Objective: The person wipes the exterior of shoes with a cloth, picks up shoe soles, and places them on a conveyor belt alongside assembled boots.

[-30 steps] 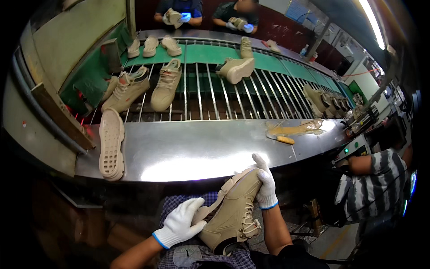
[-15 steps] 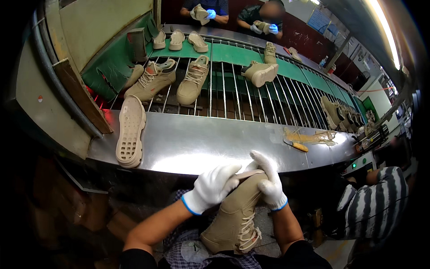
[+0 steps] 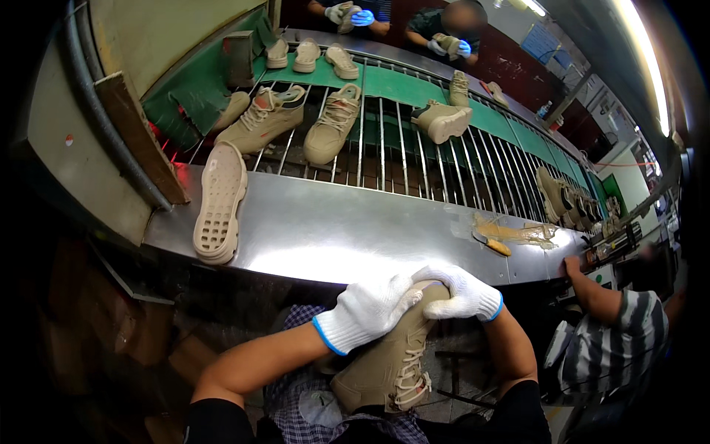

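Observation:
A tan lace-up shoe (image 3: 377,366) stands tilted in my lap, its toe end pointing away from me and its laces facing right. My left hand (image 3: 370,311), in a white knit glove with a blue cuff, is closed on the shoe's left side near the toe. From the right, my gloved right hand (image 3: 462,292) wraps over the toe end, thumb on the upper. The two hands nearly meet there, and they hide the shoe's underside. A loose cream shoe sole (image 3: 220,207) lies on the steel ledge (image 3: 333,229) ahead to the left.
Several tan shoes (image 3: 331,126) stand on the roller conveyor (image 3: 399,148) beyond the ledge. A yellow-handled tool (image 3: 492,244) lies by a brown glue-like stain. Smaller soles (image 3: 306,57) sit on green sheeting. Two people work across the line; a person in a striped shirt (image 3: 610,344) is at right.
My right hand has turned and folded over the toe, covering the pale sole edge seen before. My left hand has shifted slightly right. The person at right now rests a hand on the ledge.

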`<action>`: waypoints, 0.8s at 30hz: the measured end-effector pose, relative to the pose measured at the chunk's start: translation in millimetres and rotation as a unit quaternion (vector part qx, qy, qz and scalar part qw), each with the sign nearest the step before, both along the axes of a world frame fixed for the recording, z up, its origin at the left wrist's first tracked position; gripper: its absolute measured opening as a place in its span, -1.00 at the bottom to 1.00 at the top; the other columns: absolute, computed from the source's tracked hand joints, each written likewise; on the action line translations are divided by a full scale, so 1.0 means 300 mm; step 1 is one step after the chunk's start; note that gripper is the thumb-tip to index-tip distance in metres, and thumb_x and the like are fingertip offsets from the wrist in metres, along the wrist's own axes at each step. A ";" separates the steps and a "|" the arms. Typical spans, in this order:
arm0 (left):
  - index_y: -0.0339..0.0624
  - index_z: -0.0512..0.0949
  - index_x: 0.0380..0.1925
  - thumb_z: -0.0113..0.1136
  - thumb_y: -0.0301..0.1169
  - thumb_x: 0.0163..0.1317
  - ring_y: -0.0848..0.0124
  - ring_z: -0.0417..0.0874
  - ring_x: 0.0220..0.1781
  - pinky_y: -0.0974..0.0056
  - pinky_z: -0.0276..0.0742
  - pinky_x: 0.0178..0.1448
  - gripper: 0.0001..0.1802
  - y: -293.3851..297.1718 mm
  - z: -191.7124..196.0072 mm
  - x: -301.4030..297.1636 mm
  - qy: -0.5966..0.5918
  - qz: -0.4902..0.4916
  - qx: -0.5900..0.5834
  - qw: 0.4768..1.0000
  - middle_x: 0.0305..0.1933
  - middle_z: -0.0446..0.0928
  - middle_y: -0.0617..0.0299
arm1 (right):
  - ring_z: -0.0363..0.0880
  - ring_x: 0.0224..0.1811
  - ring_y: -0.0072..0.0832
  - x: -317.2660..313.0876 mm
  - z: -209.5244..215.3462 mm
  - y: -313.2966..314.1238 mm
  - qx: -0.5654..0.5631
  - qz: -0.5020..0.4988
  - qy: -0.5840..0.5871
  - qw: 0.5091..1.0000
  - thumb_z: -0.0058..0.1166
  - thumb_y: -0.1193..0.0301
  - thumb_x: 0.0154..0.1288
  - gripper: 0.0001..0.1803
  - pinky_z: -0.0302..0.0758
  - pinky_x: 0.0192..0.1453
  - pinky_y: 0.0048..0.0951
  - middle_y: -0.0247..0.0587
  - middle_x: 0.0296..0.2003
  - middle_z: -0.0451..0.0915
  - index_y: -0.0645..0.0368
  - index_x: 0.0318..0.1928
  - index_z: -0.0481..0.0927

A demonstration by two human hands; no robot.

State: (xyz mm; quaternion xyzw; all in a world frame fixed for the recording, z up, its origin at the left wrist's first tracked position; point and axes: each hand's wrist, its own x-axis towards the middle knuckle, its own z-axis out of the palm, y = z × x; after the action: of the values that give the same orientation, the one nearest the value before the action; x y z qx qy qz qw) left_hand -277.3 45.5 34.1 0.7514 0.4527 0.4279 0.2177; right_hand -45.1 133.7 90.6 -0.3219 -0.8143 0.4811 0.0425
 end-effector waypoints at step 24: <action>-0.29 0.47 0.43 0.18 -0.65 0.17 0.06 0.80 0.20 0.17 0.80 0.23 -0.28 -0.116 -0.060 -0.122 -0.131 -0.149 -0.185 0.962 0.41 0.58 -0.14 | 0.67 0.20 -0.27 0.038 -0.063 -0.045 -0.012 -0.048 0.062 0.997 0.53 0.05 0.13 -0.28 0.57 0.35 -0.21 -0.09 0.11 0.69 0.23 0.21 0.68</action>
State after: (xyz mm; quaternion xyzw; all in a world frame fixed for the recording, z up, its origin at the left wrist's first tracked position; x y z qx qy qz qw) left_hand -314.0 10.7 16.2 0.6945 0.3743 0.3939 0.4716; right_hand -33.7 120.1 71.9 -0.3305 -0.7879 0.5073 0.1126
